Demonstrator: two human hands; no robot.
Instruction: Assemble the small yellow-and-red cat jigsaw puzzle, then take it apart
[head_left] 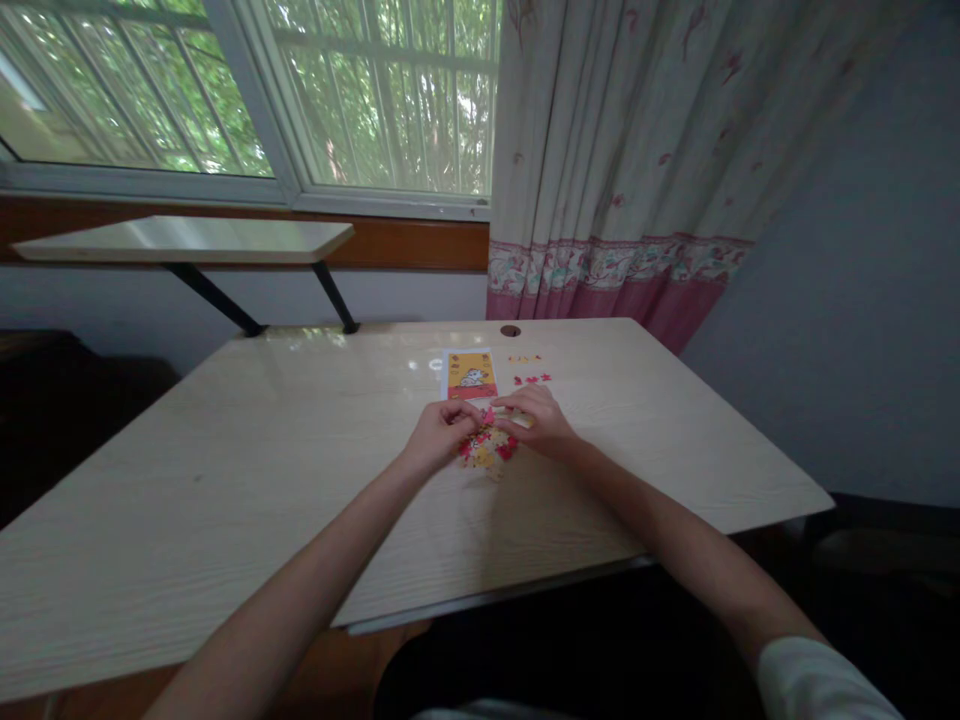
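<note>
Over a small heap of jigsaw puzzle pieces (484, 455), red, pink, yellow and cream, my two hands work close together. My left hand (437, 436) is closed in a pinch at the heap's upper left edge. From the right comes my right hand (541, 424), its thumb and index finger curved around a pink puzzle piece (488, 416) that lies between both hands' fingertips. Just beyond them is a picture card (472, 372) with a white cartoon animal on orange and red. Right of the card sit a row of orange-yellow pieces (523, 358) and a row of red pieces (532, 379).
The pale wooden desk (247, 470) has a round cable hole (510, 331) near its back edge. A raised shelf (225, 238) on black legs stands at the back left. Behind are a barred window (382, 100) and a flowered curtain (600, 150).
</note>
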